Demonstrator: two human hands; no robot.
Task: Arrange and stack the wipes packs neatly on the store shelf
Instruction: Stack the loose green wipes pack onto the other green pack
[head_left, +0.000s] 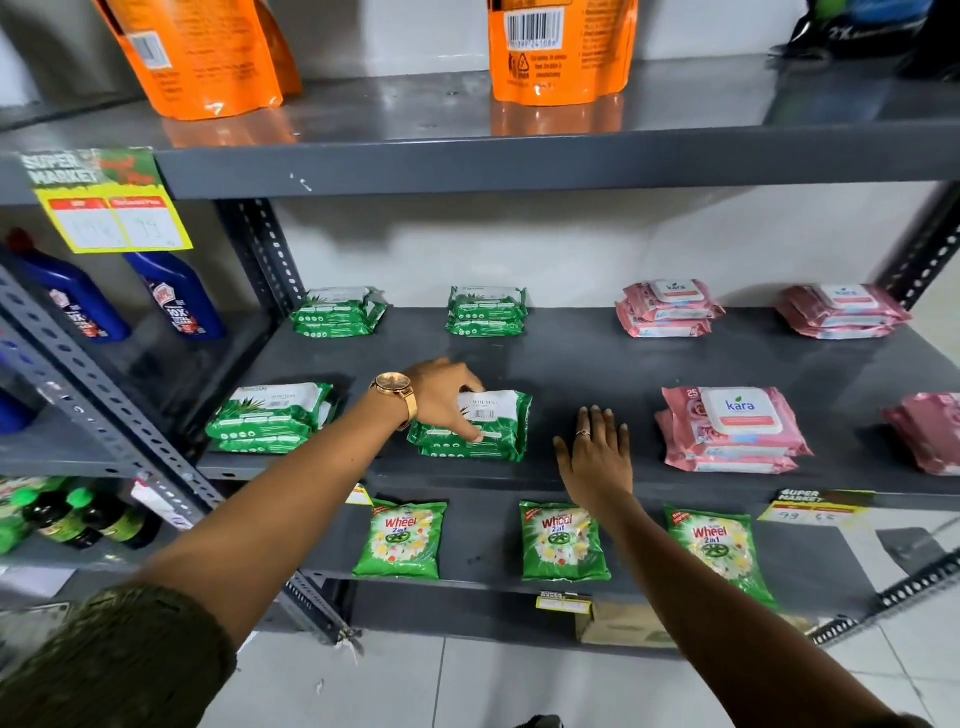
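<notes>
On the dark grey middle shelf (571, 358) lie small stacks of wipes packs. Green stacks sit at back left (337, 312), back centre (487, 310) and front left (270, 418). My left hand (444, 400), with a gold watch on the wrist, grips the top pack of the front centre green stack (488, 426) from its left side. My right hand (597, 452) lies flat and empty on the shelf, just right of that stack. Pink Kara stacks rest at back right (667, 309), far back right (841, 312), front right (732, 431) and the right edge (930, 431).
Orange pouches (561, 47) stand on the shelf above. Blue bottles (176, 296) fill the bay to the left. Green Wheel detergent packets (563, 540) lie on the shelf below. Yellow price tags (111, 208) hang from shelf edges. White floor tiles are underneath.
</notes>
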